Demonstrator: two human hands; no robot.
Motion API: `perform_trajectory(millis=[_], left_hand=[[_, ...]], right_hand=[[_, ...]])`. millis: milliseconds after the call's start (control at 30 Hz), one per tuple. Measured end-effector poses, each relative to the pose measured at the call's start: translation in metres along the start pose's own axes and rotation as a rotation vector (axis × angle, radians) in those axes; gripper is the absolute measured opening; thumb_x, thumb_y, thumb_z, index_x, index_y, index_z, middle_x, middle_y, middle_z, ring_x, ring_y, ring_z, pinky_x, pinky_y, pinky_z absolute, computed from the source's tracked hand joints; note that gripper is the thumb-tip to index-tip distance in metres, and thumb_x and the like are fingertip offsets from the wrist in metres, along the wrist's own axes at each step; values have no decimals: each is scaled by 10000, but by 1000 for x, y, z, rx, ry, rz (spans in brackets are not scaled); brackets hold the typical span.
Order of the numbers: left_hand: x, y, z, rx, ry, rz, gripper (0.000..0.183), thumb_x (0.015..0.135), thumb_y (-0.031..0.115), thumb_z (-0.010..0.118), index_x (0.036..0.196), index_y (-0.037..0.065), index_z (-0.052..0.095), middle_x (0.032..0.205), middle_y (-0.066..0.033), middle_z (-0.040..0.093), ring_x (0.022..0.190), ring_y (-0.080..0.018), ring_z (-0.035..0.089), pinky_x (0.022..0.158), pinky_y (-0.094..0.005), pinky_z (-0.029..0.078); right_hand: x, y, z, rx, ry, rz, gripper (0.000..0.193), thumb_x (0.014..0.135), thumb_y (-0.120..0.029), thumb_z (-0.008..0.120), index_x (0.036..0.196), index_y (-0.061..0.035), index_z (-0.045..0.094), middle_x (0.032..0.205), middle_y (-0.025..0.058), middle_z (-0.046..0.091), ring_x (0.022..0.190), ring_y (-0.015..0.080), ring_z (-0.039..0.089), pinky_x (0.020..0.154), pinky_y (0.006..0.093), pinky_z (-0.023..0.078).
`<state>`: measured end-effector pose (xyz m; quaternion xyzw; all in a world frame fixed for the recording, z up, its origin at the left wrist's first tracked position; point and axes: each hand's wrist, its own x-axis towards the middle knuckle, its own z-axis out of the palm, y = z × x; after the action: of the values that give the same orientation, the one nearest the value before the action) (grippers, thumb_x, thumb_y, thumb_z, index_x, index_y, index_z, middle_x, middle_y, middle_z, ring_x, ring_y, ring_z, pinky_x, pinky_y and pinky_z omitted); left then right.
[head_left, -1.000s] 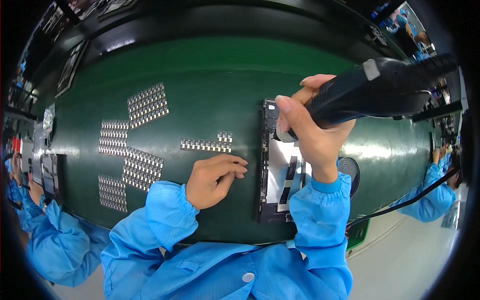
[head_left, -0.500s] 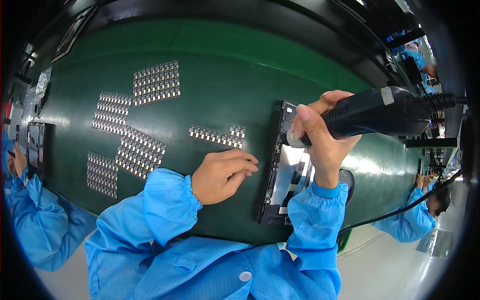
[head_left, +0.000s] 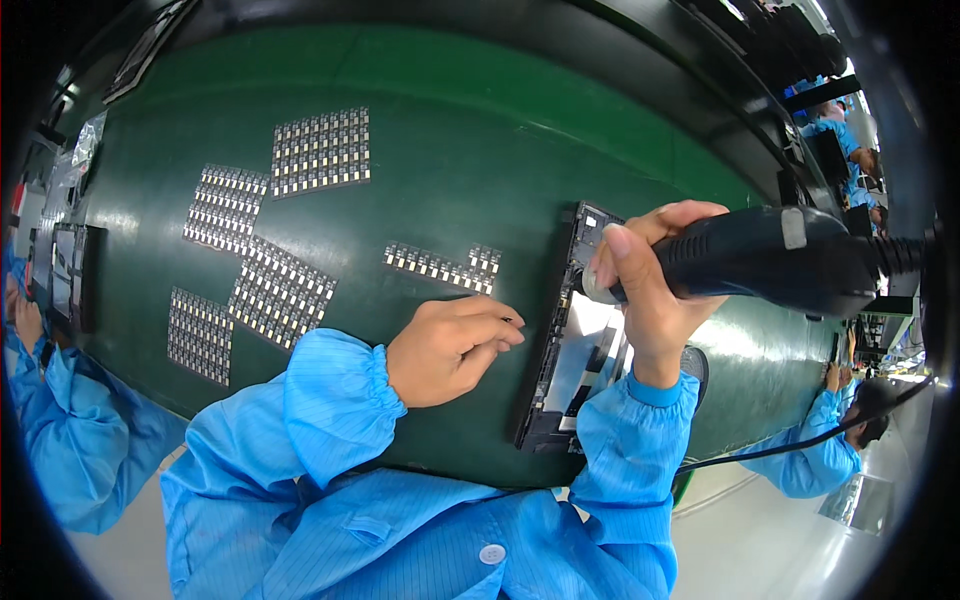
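Holding a black handheld tool [head_left: 765,255] over the upper end of an opened dark device [head_left: 567,345], the person appeared to be at a step of working on that end, judged from the tool's position alone. The device lay on the green table [head_left: 450,180], right of the left hand and partly under the right forearm; its long dark edge and a pale inner panel [head_left: 592,322] were exposed. The right hand [head_left: 660,300] was closed around the tool's front, thumb and fingers near its tip; whether the tip touched the device could not be told. The next move, as judged, called for a steady tip and a clear view of the spot beneath the fingers. The left hand [head_left: 450,350] rested just beside the device, fingers curled together; a tiny dark spot showed at the fingertips, but whether anything was pinched there could not be told. Just beyond that hand lay a short strip of small modules [head_left: 437,268]. Farther left were four module sheets [head_left: 321,152], close together and set at differing angles. A round dark object [head_left: 694,368] sat beyond the right wrist. Co-workers in blue sat at both sides, one sleeve [head_left: 80,430] near another dark device [head_left: 72,270] at far left.
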<state>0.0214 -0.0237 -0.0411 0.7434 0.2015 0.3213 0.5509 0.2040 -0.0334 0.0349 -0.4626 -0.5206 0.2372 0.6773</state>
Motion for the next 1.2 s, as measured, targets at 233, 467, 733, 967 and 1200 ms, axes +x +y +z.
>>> perform_trajectory(millis=[233,467,733,967,1200], left_hand=[[1,-1,1,12,5,2,213,721,-138,508,863,-49,639,965,-152,648,760,-220,674,670,-300,552],[-3,5,8,199,45,179,212,727,-68,593,933,-40,633,956,-159,643,803,-275,660,685,-330,542],[-32,22,70,542,-305,721,340,783,168,622,1037,-58,606,1144,-183,591,1138,-291,545,963,-425,426],[67,-18,39,714,-142,726,280,690,76,618,947,-31,579,1030,-198,566,892,-313,580,778,-401,481],[196,-41,-22,1051,55,343,197,745,73,615,932,14,601,989,-167,594,951,-347,565,826,-427,468]], right_hand=[[-9,2,1,12,-28,-82,387,732,128,669,1019,-7,446,621,76,570,508,107,544,480,226,454],[-6,-22,-15,52,186,-41,424,752,102,629,1081,-42,404,623,78,564,494,145,546,483,281,477],[-33,-43,-64,-52,321,30,423,757,52,628,1069,-65,369,622,55,549,508,137,546,492,272,476],[-49,-40,-76,10,315,-30,411,763,65,623,1062,-44,363,607,73,542,487,149,544,485,281,484],[-61,-38,-83,80,333,22,406,759,96,631,1058,-34,389,612,71,548,490,144,545,497,281,497]])
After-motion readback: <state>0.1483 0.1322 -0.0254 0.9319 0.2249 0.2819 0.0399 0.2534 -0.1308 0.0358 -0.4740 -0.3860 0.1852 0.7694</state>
